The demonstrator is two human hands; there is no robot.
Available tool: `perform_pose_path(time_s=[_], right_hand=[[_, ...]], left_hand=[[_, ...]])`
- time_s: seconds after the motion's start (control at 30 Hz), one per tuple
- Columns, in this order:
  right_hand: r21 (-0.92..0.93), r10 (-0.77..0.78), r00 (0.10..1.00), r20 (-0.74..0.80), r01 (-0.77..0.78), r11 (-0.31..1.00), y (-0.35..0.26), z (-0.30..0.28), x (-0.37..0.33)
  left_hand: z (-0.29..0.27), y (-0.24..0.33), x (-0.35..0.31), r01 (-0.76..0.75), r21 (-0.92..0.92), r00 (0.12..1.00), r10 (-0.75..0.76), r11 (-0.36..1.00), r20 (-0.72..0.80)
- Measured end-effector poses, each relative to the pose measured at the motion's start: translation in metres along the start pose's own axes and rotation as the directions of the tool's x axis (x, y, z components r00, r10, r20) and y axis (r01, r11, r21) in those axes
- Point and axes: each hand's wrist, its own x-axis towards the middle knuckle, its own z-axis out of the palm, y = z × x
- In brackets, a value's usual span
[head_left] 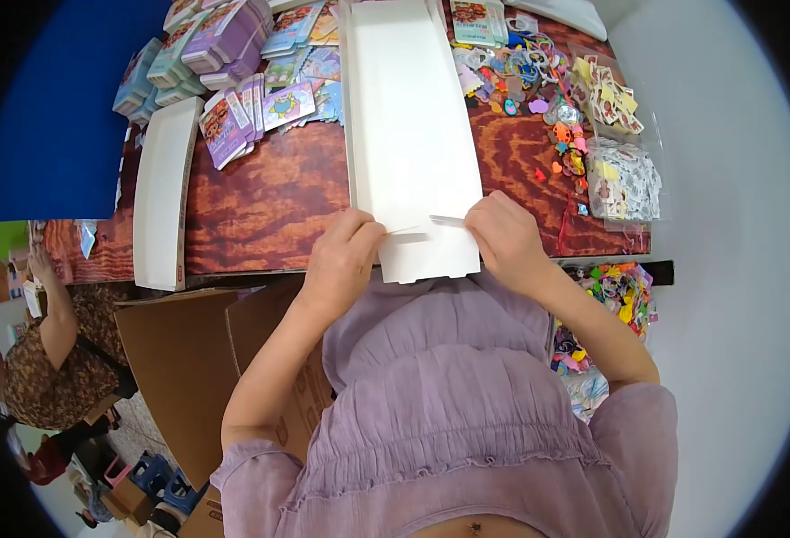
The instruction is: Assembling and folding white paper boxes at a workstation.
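Note:
A long, shallow white cardboard box (413, 117) lies on the table, running away from me. Its near end is unfolded, and the end flap (429, 260) hangs toward my lap over the table edge. At the left corner, my left hand (341, 255) pinches a small side tab of the box between thumb and fingers. Opposite it, my right hand (509, 240) grips the other side tab in the same way. Both tabs are bent inward across the open end, their tips apart.
Left of the box stands another long white box (162, 193), with stacks of purple and green packs (225, 40) and loose cards (286, 105) beyond. Small colourful charms (564, 134) and a clear plastic tray (624, 175) of printed pieces lie right. Below are a brown carton (180, 368) and another person (63, 350).

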Motion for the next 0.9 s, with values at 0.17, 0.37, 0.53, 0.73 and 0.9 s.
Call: perform_pose_path(time_s=[0.17, 0.37, 0.53, 0.73, 0.9], right_hand=[[-0.069, -0.128, 0.987, 0.1, 0.135, 0.988, 0.004, 0.014, -0.006], [-0.046, -0.11, 0.945, 0.307, 0.131, 0.99, -0.002, -0.012, -0.011], [-0.102, -0.149, 0.877, 0.456, 0.218, 0.971, -0.008, -0.031, -0.006], [-0.04, -0.157, 0.929, 0.334, 0.18, 0.983, 0.001, -0.014, -0.023], [-0.041, -0.18, 0.953, 0.244, 0.195, 0.98, 0.004, -0.006, -0.027]], left_hand=[[0.004, -0.005, 0.002, 0.007, 0.12, 0.998, -0.016, 0.993, 0.068], [0.006, -0.006, -0.003, -0.039, 0.075, 0.999, 0.038, 0.996, 0.022], [0.008, -0.004, -0.006, -0.053, 0.088, 0.997, 0.047, 0.995, 0.06], [0.0, 0.002, -0.008, -0.048, 0.05, 0.998, 0.046, 0.998, 0.046], [0.005, 0.0, -0.013, -0.069, 0.05, 0.994, 0.064, 0.996, 0.085]])
